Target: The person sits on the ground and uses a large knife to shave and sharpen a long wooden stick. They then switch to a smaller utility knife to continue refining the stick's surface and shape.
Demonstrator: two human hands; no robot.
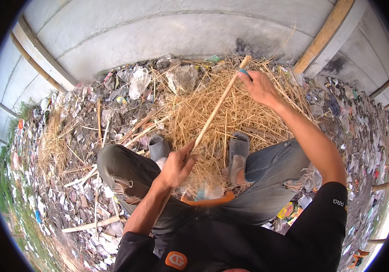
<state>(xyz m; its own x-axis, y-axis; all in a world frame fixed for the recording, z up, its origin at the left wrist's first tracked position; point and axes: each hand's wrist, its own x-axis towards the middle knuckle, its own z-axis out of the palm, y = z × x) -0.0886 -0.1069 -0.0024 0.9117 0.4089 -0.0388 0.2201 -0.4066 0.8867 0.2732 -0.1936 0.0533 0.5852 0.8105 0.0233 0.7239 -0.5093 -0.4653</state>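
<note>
A grey concrete wall (pixel 158 31) curves along the top of the view, with a wooden post (pixel 323 36) leaning against it at the upper right. Below it the ground (pixel 58 190) is strewn with plastic scraps, wrappers and torn paper, and a heap of dry straw (pixel 212 109) lies in the middle.

The person stands in the straw in grey boots (pixel 238 152) and ripped jeans (pixel 271 181), one foot on each side of the pile.

A long wooden stick (pixel 217 106) runs slantwise from the lower left to the upper right, across the straw. The left hand (pixel 178 165) is clamped round its lower part, near the left boot. The right hand (pixel 260 86) is closed on the stick close to its upper end, beside a blue band (pixel 243 71) there. The two hands are well apart along the shaft. The stick's top tip stands just clear of the right hand, near the wall's foot. Its lower end is hidden behind the left forearm.
</note>
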